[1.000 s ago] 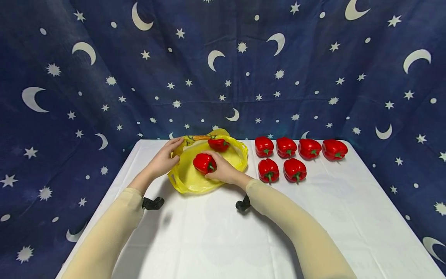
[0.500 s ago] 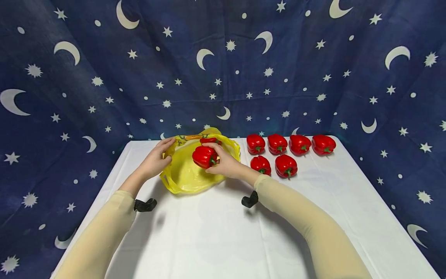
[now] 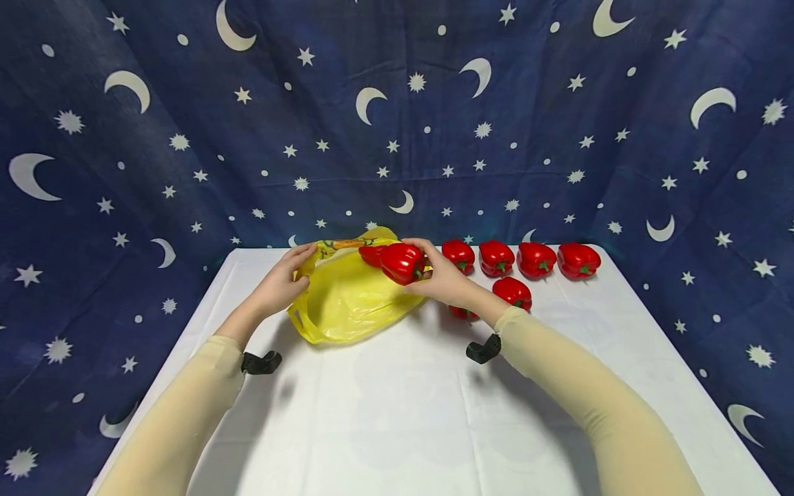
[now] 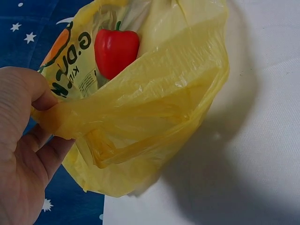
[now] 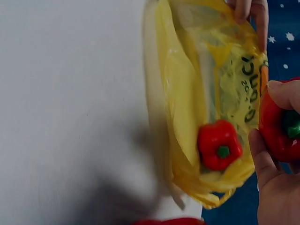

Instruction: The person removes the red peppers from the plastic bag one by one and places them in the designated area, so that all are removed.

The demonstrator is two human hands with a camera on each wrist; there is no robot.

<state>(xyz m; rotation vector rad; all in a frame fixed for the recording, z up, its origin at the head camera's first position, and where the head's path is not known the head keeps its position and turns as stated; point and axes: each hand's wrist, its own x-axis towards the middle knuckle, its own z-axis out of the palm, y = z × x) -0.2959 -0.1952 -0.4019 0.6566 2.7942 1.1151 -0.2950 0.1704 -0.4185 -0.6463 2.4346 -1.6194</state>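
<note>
Pepper [image 3: 403, 263] | held above yellow bag [image 3: 347, 303] rim in our right hand [image 3: 443, 279], fingers curled round it | left hand [image 3: 279, 286] pinches bag edge open | we judge pepper firm, glossy, light; grip its broad sides | second pepper [image 4: 116, 50] inside.

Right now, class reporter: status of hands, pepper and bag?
Left hand pinches yellow bag rim. Right hand grips red pepper above bag. One pepper inside. Nothing blocking.

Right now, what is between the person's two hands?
In the head view, the yellow plastic bag lies between them: the left hand pinches its rim, the right hand holds a red pepper over it. Another pepper sits inside.
</note>
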